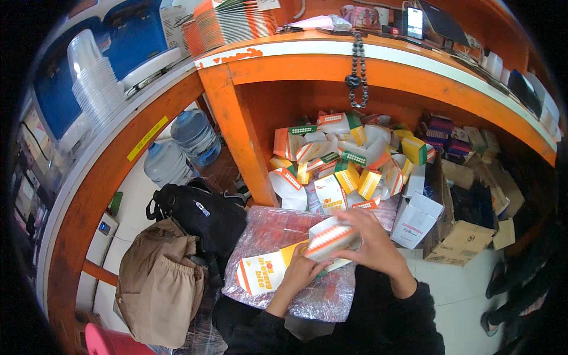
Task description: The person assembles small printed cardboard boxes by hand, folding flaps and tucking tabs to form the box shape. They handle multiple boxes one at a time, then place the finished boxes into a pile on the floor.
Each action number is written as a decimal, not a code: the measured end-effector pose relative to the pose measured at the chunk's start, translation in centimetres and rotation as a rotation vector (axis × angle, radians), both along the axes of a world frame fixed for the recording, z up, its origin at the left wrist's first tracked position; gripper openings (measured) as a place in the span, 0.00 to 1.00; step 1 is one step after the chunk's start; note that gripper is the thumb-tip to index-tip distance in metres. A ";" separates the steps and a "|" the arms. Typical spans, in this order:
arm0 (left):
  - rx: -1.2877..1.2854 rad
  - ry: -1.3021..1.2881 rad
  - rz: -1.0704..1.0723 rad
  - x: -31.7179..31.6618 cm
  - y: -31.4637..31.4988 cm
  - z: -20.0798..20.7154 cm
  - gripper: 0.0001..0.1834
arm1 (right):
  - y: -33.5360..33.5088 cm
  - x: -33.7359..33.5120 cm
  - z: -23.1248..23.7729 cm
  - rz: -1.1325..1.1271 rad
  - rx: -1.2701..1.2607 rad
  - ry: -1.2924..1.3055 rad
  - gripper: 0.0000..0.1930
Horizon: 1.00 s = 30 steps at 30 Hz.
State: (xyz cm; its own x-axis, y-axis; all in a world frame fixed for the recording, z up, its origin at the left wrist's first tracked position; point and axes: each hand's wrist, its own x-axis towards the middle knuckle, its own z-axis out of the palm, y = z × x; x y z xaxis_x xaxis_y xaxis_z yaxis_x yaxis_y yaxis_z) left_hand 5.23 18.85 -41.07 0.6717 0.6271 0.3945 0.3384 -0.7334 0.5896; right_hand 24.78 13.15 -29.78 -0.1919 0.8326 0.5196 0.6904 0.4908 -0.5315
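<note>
Between my two hands is a small white food carton (330, 241) with an orange band; its print is blurred. My right hand (378, 245) curves round its right side, thumb below and fingers above. At its lower left my left hand (299, 273) grips the edge, fingertips partly hidden behind the carton. Beneath them, a flat white-and-yellow carton (260, 273) with orange print lies on a plastic-wrapped bundle (331, 299) on my lap. Beyond it, a large heap of folded cartons (349, 160) in white, yellow, orange and green fills the space under the counter.
An orange counter (284, 66) overhangs the heap, with stacked flat cartons (234, 26) on top. A black backpack (198, 216) and brown cloth (157, 278) sit at left, near water jugs (195, 136). Open cardboard boxes (464, 236) stand at right; another person's feet (491, 313) show beyond.
</note>
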 end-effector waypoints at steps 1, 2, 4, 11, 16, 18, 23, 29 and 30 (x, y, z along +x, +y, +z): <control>-0.071 0.020 0.010 -0.1 0.0 -0.1 0.20 | 0.3 0.6 -0.8 0.003 -0.035 0.098 0.38; -0.135 0.030 0.012 -0.1 0.1 -0.2 0.20 | 0.5 1.0 -1.8 0.001 -0.084 0.182 0.39; -0.204 0.048 0.014 -0.3 0.3 -0.3 0.21 | 0.7 1.1 -3.8 -0.052 -0.210 0.174 0.35; -0.191 -0.360 0.042 -0.3 1.8 -1.5 0.37 | -0.9 1.7 -6.3 -0.109 -0.317 0.552 0.18; -0.497 -1.002 0.123 -0.7 3.0 -3.3 0.40 | -0.6 -1.0 -9.7 0.287 -0.446 1.917 0.25; -0.567 -1.124 0.145 -1.0 3.1 -3.7 0.40 | 0.5 -4.6 -12.7 -0.010 -0.508 2.000 0.26; -0.557 -1.117 0.204 -1.2 2.7 -3.1 0.28 | 0.0 -8.7 -17.4 -0.503 -0.184 1.282 0.16; -0.459 -0.609 0.363 -1.7 2.0 0.5 0.19 | -0.2 -8.2 -18.1 -0.500 -0.240 1.036 0.13; -0.389 -0.425 0.431 -1.9 1.9 1.2 0.18 | 0.0 -8.4 -18.3 -0.494 -0.227 1.045 0.13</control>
